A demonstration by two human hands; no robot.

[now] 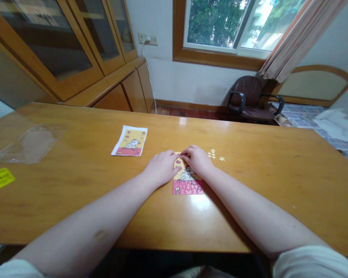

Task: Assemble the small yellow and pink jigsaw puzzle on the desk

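A jigsaw puzzle [188,188], yellow above and pink below with a white cartoon animal, lies mostly assembled on the table before me. My left hand [164,168] rests along its left edge, fingers stretched out and thumb apart over the pieces. At the puzzle's top edge, my right hand [199,160] is closed in a pinch on a small puzzle piece, mostly hidden by the fingertips. The right hand covers the upper right part of the puzzle. Several loose puzzle pieces [213,156], pale side up, lie just right of that hand.
A printed picture [130,143] of the same design lies left of the puzzle on the wooden table [84,177]. Farther left are a clear plastic bag [36,143] and a yellow label [0,180]. Beyond the table stand a cabinet [110,92] and an armchair [248,94].
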